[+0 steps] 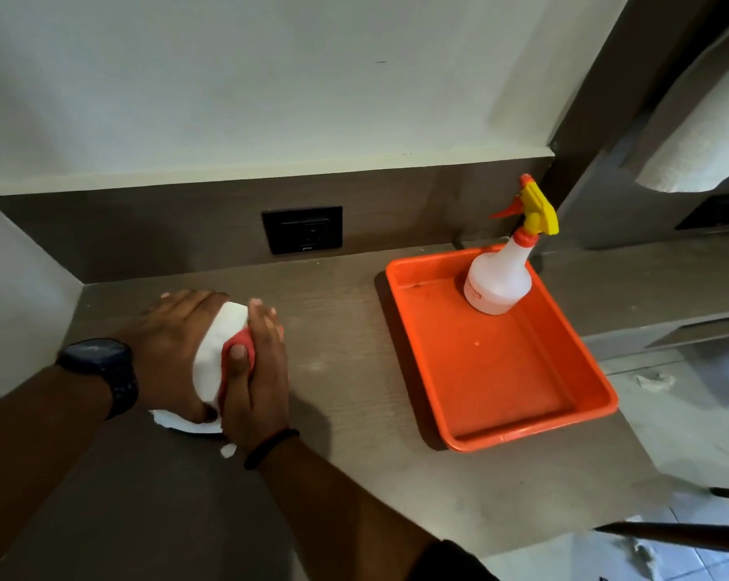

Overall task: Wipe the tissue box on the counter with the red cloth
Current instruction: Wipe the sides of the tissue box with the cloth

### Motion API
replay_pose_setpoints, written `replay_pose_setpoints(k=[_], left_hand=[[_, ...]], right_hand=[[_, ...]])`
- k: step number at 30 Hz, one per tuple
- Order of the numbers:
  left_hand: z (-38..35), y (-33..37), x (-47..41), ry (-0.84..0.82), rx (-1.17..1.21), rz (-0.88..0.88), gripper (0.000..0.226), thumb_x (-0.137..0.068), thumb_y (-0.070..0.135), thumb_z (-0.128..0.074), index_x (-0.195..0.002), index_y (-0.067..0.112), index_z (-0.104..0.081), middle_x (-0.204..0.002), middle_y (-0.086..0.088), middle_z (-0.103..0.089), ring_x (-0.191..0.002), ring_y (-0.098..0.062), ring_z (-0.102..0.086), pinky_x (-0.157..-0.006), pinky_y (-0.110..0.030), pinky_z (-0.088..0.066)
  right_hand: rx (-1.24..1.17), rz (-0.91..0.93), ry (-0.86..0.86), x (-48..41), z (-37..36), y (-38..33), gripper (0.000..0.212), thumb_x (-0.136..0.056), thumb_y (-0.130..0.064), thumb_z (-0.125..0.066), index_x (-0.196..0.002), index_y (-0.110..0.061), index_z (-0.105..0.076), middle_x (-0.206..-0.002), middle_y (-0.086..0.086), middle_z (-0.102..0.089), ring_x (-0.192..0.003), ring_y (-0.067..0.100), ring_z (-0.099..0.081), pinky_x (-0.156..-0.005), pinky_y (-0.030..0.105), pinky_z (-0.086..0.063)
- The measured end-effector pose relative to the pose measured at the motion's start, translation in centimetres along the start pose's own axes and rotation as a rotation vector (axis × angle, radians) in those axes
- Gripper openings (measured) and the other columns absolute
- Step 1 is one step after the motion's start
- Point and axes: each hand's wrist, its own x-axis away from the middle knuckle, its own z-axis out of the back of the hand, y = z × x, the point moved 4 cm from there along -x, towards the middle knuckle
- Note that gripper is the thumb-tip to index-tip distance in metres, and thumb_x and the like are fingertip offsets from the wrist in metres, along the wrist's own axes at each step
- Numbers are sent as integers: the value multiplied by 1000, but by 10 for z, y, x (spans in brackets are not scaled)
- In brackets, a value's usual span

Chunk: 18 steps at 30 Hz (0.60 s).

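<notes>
A white tissue box lies on the brown counter at the left, mostly covered by my two hands. My left hand, with a dark watch on its wrist, lies over the box's left side and holds it. My right hand presses a bunched red cloth against the box's right side; only a small fold of the cloth shows under my thumb and fingers. White edges of the box or tissue stick out below my hands.
An orange tray sits on the counter to the right, holding a white spray bottle with a yellow and orange trigger. A black wall socket is set in the backsplash. The counter's right edge drops to a tiled floor.
</notes>
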Motion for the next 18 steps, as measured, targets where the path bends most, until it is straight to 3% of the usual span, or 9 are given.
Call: replay_pose_setpoints(k=[3, 5, 7, 11, 13, 15, 18], left_hand=[[1, 1, 0, -1, 31, 3, 133, -22, 76, -66, -132, 6, -38, -129, -17, -52, -117, -38, -49, -102, -57, -39], [1, 1, 0, -6, 37, 5, 135, -21, 76, -67, -134, 8, -36, -133, -14, -49, -121, -36, -47, -105, -54, -37], [3, 2, 0, -50, 38, 30, 140, -22, 77, -64, -139, 10, -29, -141, -12, -42, -130, -32, -38, -112, -50, -29], [4, 3, 1, -152, 45, 73, 146, -25, 79, -58, -146, 13, -10, -154, -10, -22, -141, -28, -20, -119, -45, -13], [5, 5, 2, -120, 18, 49, 143, -27, 79, -58, -145, 12, -14, -151, -15, -28, -139, -33, -25, -116, -52, -20], [1, 7, 4, 3, -3, -15, 131, -27, 77, -60, -137, 13, -27, -135, -19, -48, -125, -40, -45, -105, -58, -37], [1, 6, 8, 28, 25, 51, 121, -22, 72, -65, -125, 17, -34, -122, -7, -53, -114, -30, -51, -101, -48, -41]], right_hand=[[16, -102, 23, -7, -1, 9, 85, -80, -85, -5, -150, -40, -21, -158, -19, -23, -149, 2, -10, -120, 25, -11], [-36, -207, 61, -4, -2, 13, 96, -75, -89, -7, -151, -34, -29, -159, -6, -34, -148, 11, -25, -123, 39, -22], [-82, -300, 90, 4, -4, 16, 97, -75, -90, -12, -148, -31, -36, -155, -1, -43, -143, 17, -36, -119, 48, -32], [-144, -337, 105, 20, -8, 10, 93, -74, -93, -17, -144, -36, -39, -151, -5, -47, -139, 15, -43, -115, 48, -39], [-130, -273, 108, 17, -5, -3, 90, -77, -88, -18, -146, -34, -37, -154, -5, -43, -141, 13, -39, -117, 43, -36], [-103, -206, 113, 2, 1, -14, 85, -81, -79, -20, -149, -30, -35, -156, -4, -40, -143, 11, -35, -119, 36, -32], [-108, -253, 87, -23, 0, -10, 68, -90, -60, -27, -146, -24, -42, -153, 3, -45, -142, 18, -39, -119, 41, -31]])
